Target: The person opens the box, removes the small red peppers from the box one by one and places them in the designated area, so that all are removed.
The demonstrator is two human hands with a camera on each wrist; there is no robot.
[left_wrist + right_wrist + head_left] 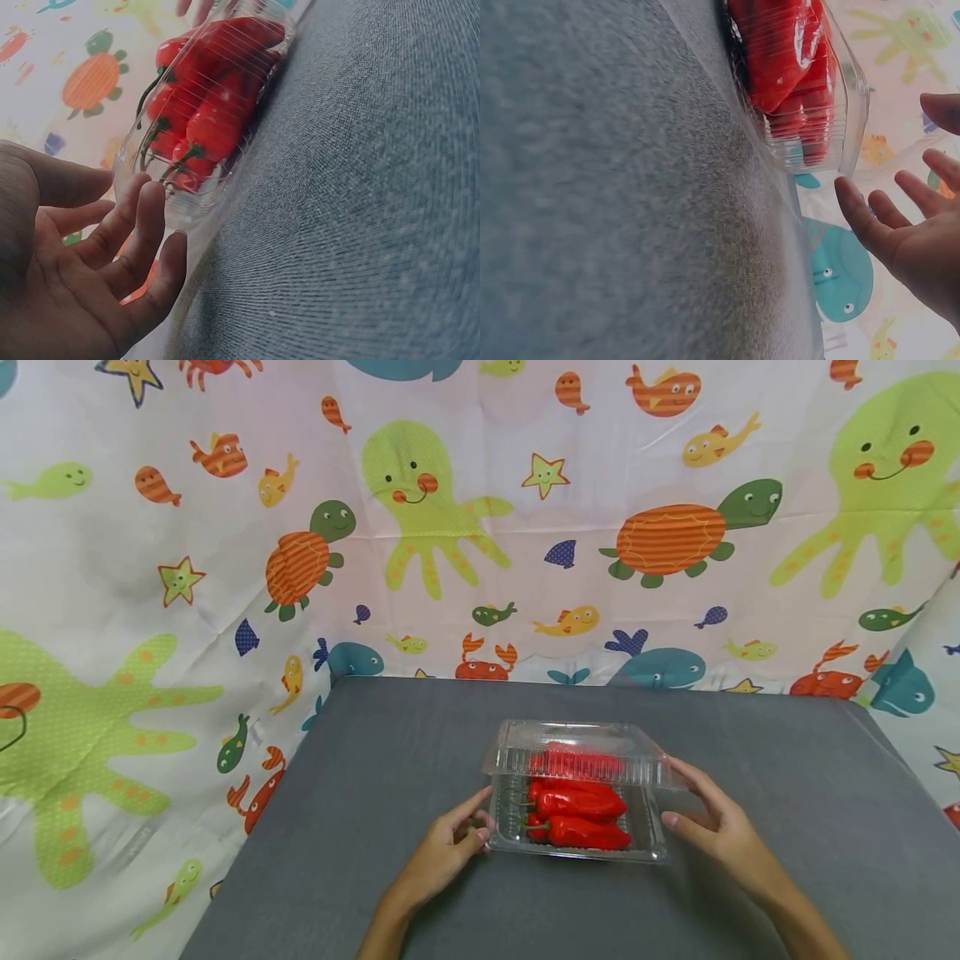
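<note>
A clear plastic clamshell box [651,835] sits on the table with several red peppers [581,802] lying in it, their green stems toward the left. Its clear lid [637,739] tilts over the far part of the box, leaving the near peppers uncovered. At the left side of the box is my left hand [442,856], fingers loosely bent, fingertips at the rim; whether they press it I cannot tell. My right hand [720,827] is by the right side, fingertips near the lid's corner and thumb lower down. In the right wrist view its fingers [866,217] are spread, with nothing held.
A grey cloth-covered table [405,743] lies under the box and hands. Behind it and along the left hangs a white curtain [465,427] printed with sea animals, meeting the table's far edge.
</note>
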